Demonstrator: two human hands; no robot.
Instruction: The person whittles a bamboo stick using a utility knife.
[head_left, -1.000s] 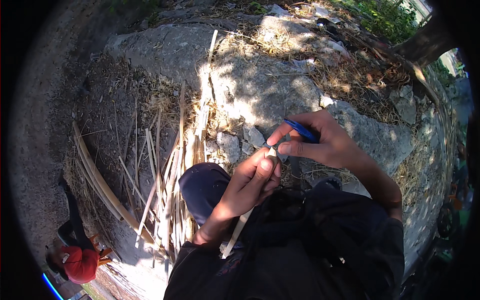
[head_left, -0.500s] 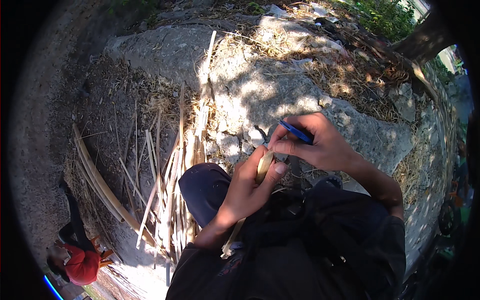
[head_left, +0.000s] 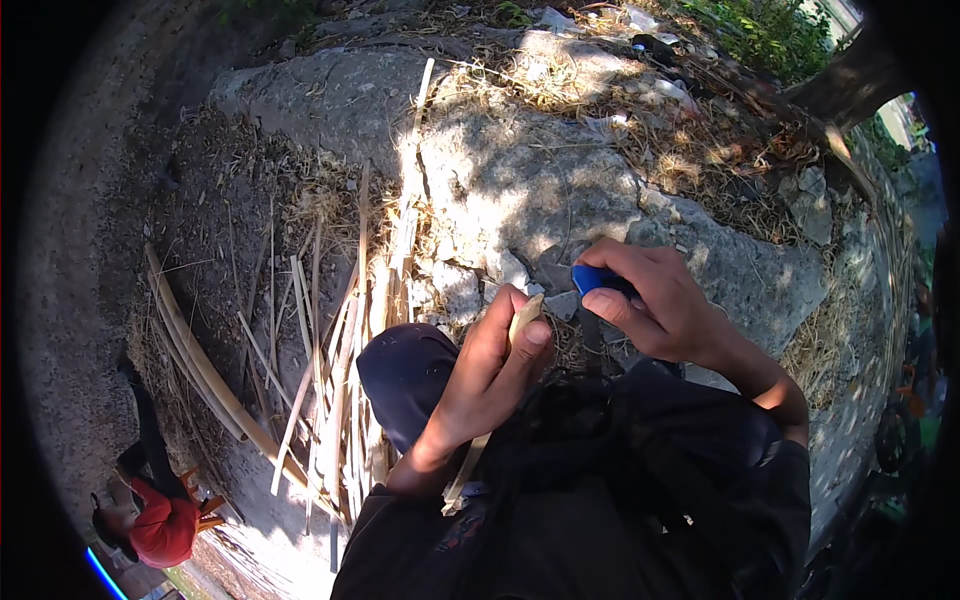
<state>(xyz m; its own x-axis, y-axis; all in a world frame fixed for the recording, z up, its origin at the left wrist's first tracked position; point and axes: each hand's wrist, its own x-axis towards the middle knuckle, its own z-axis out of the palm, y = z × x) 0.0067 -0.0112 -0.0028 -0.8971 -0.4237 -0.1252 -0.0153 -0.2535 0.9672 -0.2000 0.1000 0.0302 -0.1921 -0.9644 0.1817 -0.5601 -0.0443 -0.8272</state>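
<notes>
My left hand (head_left: 482, 372) is closed around a pale cane strip (head_left: 524, 315), whose cut end sticks up between thumb and forefinger. A lower length of pale strip shows below the wrist, beside my dark clothing. To the right, my right hand (head_left: 672, 305) grips a small blue tool (head_left: 594, 281) between thumb and fingers. Its kind is unclear, as the fingers cover most of it. The two hands are a short gap apart, and the tool does not touch the strip.
Long pale cane strips (head_left: 345, 400) lie in a bundle left of my knee. Thicker curved canes (head_left: 205, 375) rest further left. A rough concrete slab (head_left: 590, 190) with dry straw lies ahead. A seated person in red (head_left: 165, 525) is at lower left; a tree trunk (head_left: 855, 75) stands at upper right.
My right hand has moved right and slightly down with the blue tool, away from the strip's tip. The tool has turned in the fingers. My left hand keeps its hold, with the thumb slightly shifted.
</notes>
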